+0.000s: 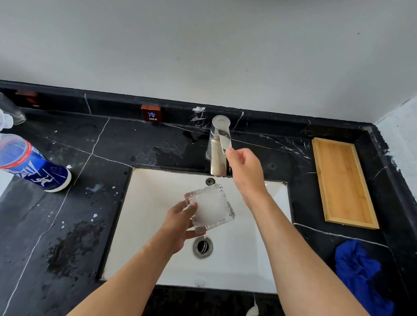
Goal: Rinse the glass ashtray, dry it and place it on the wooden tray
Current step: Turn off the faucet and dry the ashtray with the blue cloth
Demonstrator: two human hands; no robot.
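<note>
Plain grey wall [206, 44] up top, evenly lit. Below it runs a black marble countertop [89, 153] veined white, with a raised back ledge [110, 100]. A white rectangular sink [148, 226] sits sunk in, brushed-metal faucet [218, 146] behind.

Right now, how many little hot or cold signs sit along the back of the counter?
2: the COLD sign left of the tap, and the HOT sign at far left, partly behind a clear bottle.
</note>
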